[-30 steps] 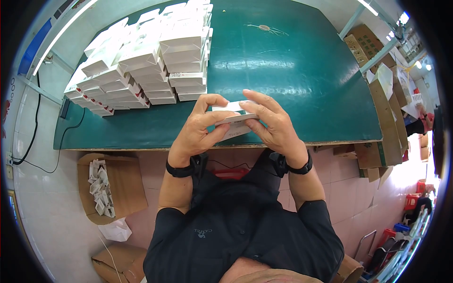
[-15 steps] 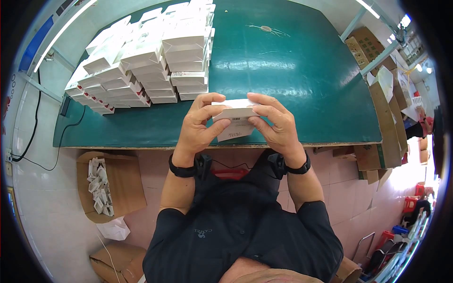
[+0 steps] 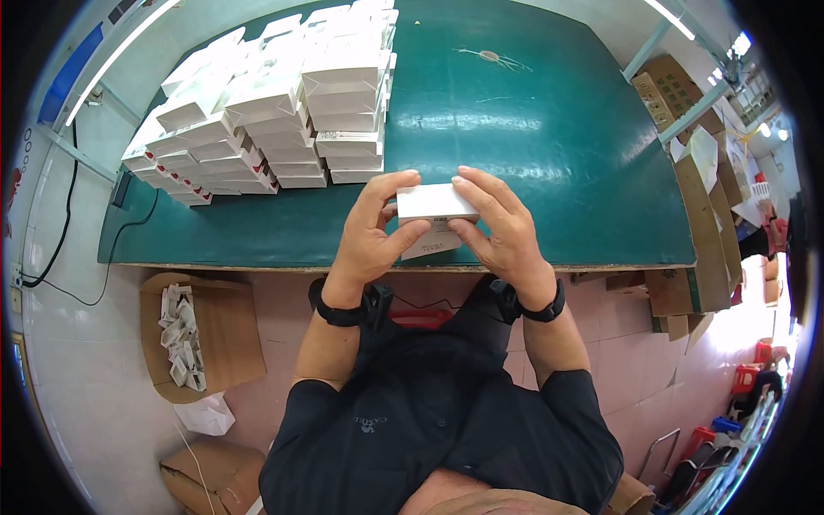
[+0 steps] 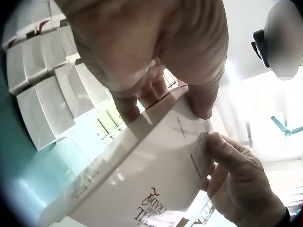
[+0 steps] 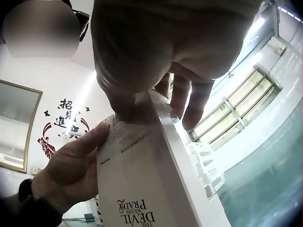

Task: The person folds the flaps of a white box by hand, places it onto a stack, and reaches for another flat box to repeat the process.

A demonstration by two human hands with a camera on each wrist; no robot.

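Observation:
A white carton [image 3: 438, 201] is held upright between both hands over the near edge of the green table [image 3: 549, 232]. Its end panel faces up and lies flat in the head view. The left hand [image 3: 371, 230] grips the left upper corner, thumb on the near face and fingers round the far side. At the opposite corner, the right hand [image 3: 508, 227] grips likewise, its thumb close under the top edge. Black and red lettering reading "The Devil Wears Prada" shows on the carton's face [image 5: 125, 177] in the right wrist view, upside down.
Stacks of similar white cartons [image 3: 257, 103] fill the table's left side. A small tag with loose strings [image 3: 489, 57] lies toward the back. On the floor at left, an open cardboard box [image 3: 227, 343] holds white pieces. More cardboard boxes [image 3: 699, 232] stand at the right edge.
The carton's upper flap, raised with fingers at the opening before, is now folded down into a flat top. The fingers have moved outward to the two upper corners.

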